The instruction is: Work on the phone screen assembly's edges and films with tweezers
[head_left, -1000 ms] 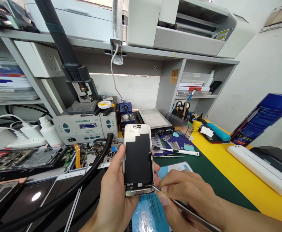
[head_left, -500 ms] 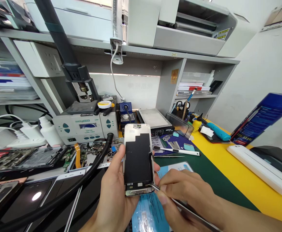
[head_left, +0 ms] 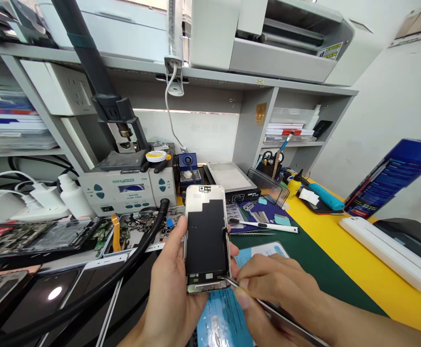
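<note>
In the middle of the head view, a phone screen assembly is held nearly upright with its black and silver back facing me. My left hand is closed around it, thumb on the left edge and fingertips showing at the right edge. My right hand pinches metal tweezers, whose tip lies at the lower right corner of the screen's back, by the small connectors. Whether the tip grips anything there is too small to tell. Beneath both hands lies a blue plastic packet.
Left of my hands, a thick black hose crosses several phones and a tray of circuit boards. Behind stands a soldering station. A brush lies on the green mat; a blue can leans at the right.
The tweezer tip has shifted very slightly at the lower right corner of the screen. Both hands and the screen otherwise keep their positions.
</note>
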